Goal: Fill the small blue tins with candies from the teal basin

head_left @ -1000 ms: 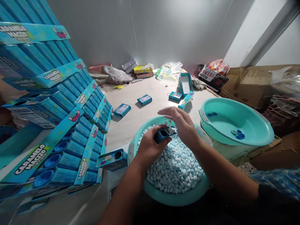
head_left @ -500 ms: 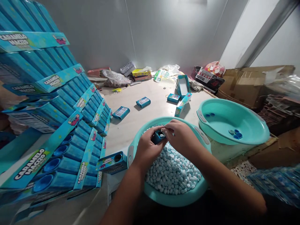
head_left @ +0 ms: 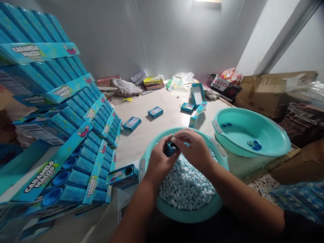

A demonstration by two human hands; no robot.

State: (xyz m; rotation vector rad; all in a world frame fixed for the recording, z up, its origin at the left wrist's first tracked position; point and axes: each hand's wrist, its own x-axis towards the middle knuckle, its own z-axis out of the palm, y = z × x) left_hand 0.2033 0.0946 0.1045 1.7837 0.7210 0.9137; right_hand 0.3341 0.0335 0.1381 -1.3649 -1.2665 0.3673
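My left hand [head_left: 162, 158] is wrapped round a small blue candy box [head_left: 170, 149], its round opening facing up. A pale candy shows inside that opening. Just above the opening, the fingertips of my right hand [head_left: 193, 146] are pinched together; what they hold, if anything, is too small to make out. Both hands are over a turquoise basin [head_left: 187, 216] heaped with pale blue and white candies [head_left: 187, 184]. Another blue box [head_left: 123, 176] with a round hole stands beside the basin's left handle.
Tall stacked display trays of blue boxes [head_left: 67, 162] rise at left. A second turquoise basin [head_left: 273, 135] at right holds several blue caps [head_left: 257, 146]. Loose blue boxes [head_left: 155, 112] and an upright tray [head_left: 197, 94] are on the table. Cardboard cartons [head_left: 265, 92] stand at far right.
My right fingertips have lifted slightly off the box opening, uncovering more of it. The left hand keeps its hold on the box. The view has shifted a little.
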